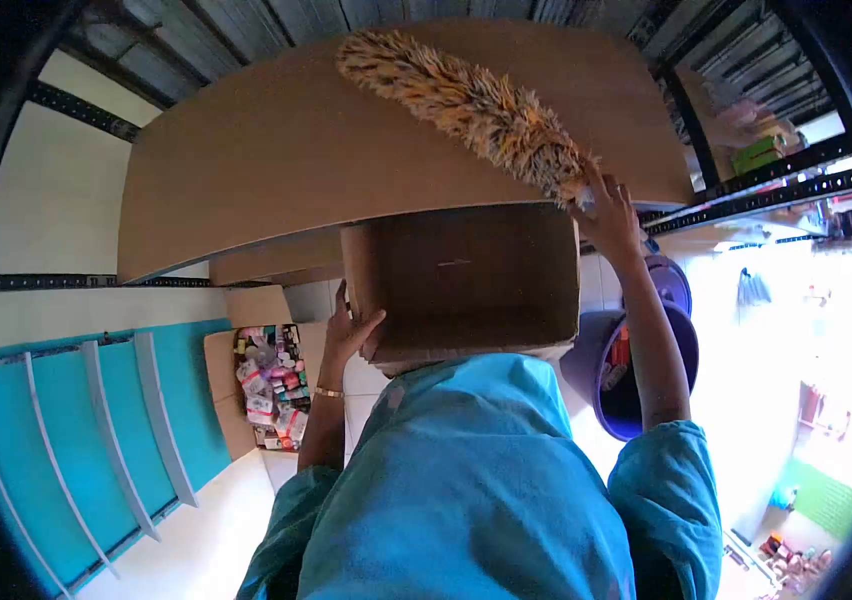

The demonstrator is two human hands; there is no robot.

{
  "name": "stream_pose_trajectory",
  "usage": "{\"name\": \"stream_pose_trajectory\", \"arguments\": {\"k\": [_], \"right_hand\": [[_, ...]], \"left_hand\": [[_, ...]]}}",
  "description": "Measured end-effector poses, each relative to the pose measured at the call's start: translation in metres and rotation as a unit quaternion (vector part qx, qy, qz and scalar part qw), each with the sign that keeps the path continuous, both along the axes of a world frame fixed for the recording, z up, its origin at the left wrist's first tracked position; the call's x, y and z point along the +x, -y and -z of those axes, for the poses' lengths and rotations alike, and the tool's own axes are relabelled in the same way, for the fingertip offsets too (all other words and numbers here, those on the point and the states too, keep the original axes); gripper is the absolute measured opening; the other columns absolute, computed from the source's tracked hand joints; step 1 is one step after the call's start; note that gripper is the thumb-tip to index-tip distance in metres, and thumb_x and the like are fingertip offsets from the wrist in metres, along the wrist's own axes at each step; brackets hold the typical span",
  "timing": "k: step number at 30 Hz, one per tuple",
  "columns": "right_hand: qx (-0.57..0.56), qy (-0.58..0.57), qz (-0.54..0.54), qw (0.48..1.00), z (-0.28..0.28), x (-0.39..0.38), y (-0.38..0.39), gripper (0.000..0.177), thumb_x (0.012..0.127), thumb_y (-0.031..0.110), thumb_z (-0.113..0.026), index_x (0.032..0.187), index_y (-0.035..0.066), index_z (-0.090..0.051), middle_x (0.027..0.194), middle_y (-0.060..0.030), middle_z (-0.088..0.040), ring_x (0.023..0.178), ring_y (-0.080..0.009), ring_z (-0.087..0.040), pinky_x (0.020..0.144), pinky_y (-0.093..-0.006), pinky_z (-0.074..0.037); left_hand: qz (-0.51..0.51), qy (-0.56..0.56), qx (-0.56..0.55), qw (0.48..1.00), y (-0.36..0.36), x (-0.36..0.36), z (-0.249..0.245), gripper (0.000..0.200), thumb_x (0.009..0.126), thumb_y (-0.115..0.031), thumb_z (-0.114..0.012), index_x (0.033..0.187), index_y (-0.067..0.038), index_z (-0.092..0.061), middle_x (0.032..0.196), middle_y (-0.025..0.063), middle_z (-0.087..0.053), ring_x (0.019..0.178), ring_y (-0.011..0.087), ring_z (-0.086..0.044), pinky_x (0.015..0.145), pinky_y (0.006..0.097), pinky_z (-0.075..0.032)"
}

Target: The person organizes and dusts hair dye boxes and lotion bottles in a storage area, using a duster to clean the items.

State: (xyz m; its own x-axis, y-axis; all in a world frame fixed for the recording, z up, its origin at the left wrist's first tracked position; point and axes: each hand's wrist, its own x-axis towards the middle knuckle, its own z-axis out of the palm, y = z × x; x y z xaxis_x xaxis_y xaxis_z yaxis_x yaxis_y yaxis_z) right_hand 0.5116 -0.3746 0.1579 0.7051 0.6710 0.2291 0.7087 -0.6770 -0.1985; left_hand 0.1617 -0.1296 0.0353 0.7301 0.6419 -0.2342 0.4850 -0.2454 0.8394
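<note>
1. Evidently, the fluffy duster [466, 105] was held by its lower right end in the right hand [601, 210], whose fingers were closed around it.
2. Its long, orange-and-grey body was laid diagonally across the brown shelf board [246, 150], with the far tip set toward the upper left.
3. The cardboard box [466, 275] was seen just below the board's front edge, its open side turned to the camera and its bottom edge placed against the teal garment [476, 480].
4. The box's left side was touched by the left hand [354, 330], with thumb and fingers spread apart; a bracelet [328, 392] was worn on that wrist.
5. To the left, small packages [271, 380] were contained in an open carton [229, 390].
6. To the right, a purple bin [596, 365] was partly covered by the right forearm, and reddish contents were shown inside.
</note>
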Motion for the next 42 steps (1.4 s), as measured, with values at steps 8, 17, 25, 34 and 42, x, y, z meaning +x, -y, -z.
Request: {"name": "stream_pose_trajectory", "arguments": {"k": [8,17,25,34,42], "right_hand": [[0.177,-0.235,0.174,0.940,0.035,-0.071,0.035,0.039,0.075,0.024,-0.061,0.110,0.008,-0.053,0.088,-0.0202,-0.062,0.086,-0.0359,-0.058,0.070,-0.0416,-0.046],[0.387,-0.311,0.236,0.835,0.107,-0.207,0.175,0.027,0.071,0.012,-0.064,0.095,0.000,-0.058,0.074,-0.0086,-0.061,0.070,-0.0097,-0.052,0.066,-0.0273,-0.043],[0.404,-0.358,0.310,0.783,0.150,-0.307,0.345,0.019,0.073,0.007,-0.064,0.090,0.000,-0.058,0.074,0.0017,-0.057,0.066,-0.0045,-0.048,0.056,-0.0224,-0.039],[0.465,-0.309,0.553,0.619,0.128,-0.432,0.569,0.009,0.082,0.012,-0.057,0.077,0.006,-0.052,0.057,0.0050,-0.046,0.045,-0.0029,-0.039,0.039,-0.0191,-0.029],[0.573,-0.295,0.612,0.459,0.149,-0.412,0.607,0.021,0.083,0.020,-0.059,0.071,0.012,-0.043,0.048,0.0064,-0.033,0.036,-0.0026,-0.029,0.031,-0.0193,-0.018]], "left_hand": [[0.070,-0.039,-0.018,0.997,-0.003,-0.010,0.017,0.056,0.074,-0.007,-0.050,0.126,-0.003,-0.032,0.110,0.0239,-0.053,0.104,0.0325,-0.053,0.083,0.0376,-0.043],[0.150,-0.131,0.022,0.980,0.072,-0.068,0.008,0.063,0.070,-0.003,-0.049,0.129,0.001,-0.029,0.112,0.0277,-0.051,0.105,0.0377,-0.050,0.087,0.0417,-0.040],[0.138,-0.121,-0.028,0.983,0.133,-0.055,0.117,0.058,0.070,-0.001,-0.048,0.126,0.001,-0.033,0.108,0.0244,-0.055,0.098,0.0372,-0.055,0.083,0.0405,-0.043],[-0.030,-0.155,-0.111,0.981,0.235,-0.079,0.196,0.066,0.070,0.005,-0.046,0.132,-0.003,-0.025,0.127,0.0188,-0.041,0.109,0.0272,-0.048,0.091,0.0326,-0.040],[-0.294,-0.060,-0.262,0.917,0.343,-0.106,0.260,0.064,0.067,0.004,-0.043,0.125,-0.014,-0.025,0.109,0.0149,-0.046,0.085,0.0272,-0.057,0.054,0.0387,-0.054]]}}
